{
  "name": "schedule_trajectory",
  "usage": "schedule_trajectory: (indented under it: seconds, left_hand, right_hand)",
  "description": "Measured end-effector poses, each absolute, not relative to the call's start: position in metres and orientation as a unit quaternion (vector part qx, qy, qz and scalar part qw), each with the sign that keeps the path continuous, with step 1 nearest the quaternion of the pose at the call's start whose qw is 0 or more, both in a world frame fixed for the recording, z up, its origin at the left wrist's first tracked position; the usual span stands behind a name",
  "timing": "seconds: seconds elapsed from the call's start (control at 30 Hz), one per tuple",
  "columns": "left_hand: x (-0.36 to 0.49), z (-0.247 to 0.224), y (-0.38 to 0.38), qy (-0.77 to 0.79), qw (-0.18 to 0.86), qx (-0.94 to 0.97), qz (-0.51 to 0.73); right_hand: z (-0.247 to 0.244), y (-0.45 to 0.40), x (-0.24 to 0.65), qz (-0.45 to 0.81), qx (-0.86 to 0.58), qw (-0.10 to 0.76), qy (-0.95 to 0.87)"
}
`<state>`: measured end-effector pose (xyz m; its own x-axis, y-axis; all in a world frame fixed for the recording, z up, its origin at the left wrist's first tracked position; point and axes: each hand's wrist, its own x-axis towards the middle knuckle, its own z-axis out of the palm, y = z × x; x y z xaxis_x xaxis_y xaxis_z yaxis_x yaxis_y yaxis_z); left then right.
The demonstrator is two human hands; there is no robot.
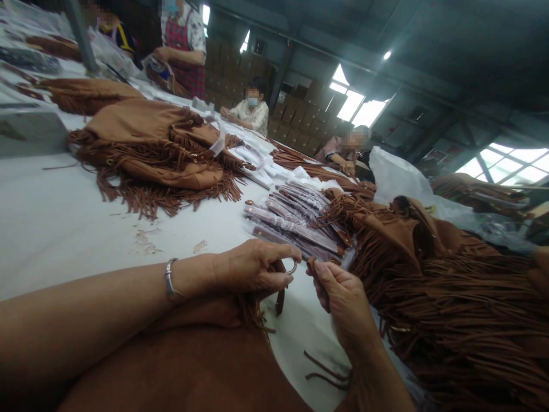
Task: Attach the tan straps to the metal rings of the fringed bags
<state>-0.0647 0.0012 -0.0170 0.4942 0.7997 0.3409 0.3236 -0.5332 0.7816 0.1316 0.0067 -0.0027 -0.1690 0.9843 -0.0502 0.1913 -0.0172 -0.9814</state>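
Pinching a metal ring (295,267) between the thumb and forefinger of the left hand (251,268), with those fingers set only the ring's width apart, and gripping the end of a brown strip (311,265) tightly between the thumb and curled fingers of the right hand (338,286). Holding ring and strip just beside each other above the near edge of the white bench (86,223), joined or separate being impossible to tell. Wearing a silver bracelet (170,278) on the left wrist. Reaching with the left forearm over a large brown piece (180,372) at the near edge, with a dark strap end (280,302) hanging below the left hand. Bringing the right forearm in beside two loose strips (323,366), low on the bench. Facing a row of wrapped straps (295,220) beyond the hands, between a fringed bag (132,123) to the left, well in from the near edge, and a heap of fringed brown goods (454,286) along the right. Sharing the bench with a person in a plaid apron (178,40) and two others seated toward the far edge.
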Motion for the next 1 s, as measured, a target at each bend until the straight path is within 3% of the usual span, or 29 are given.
schedule_trajectory:
  seconds: [0.17,0.43,0.7,1.0]
  left_hand:
    - [-0.061,-0.026,0.003,0.38,0.345,0.764,0.392]
    - [-0.058,-0.029,-0.002,0.411,0.211,0.811,0.358]
    - [-0.059,-0.03,-0.005,0.416,0.132,0.844,0.311]
    - [-0.062,-0.023,-0.009,0.402,0.135,0.868,0.257]
  right_hand:
    - [0.0,0.004,0.129,0.491,-0.508,0.386,-0.593]
    - [-0.011,0.006,0.122,0.449,-0.516,0.376,-0.625]
    - [-0.023,0.006,0.118,0.514,-0.466,0.343,-0.633]
    - [-0.023,0.003,0.119,0.629,-0.443,0.363,-0.525]
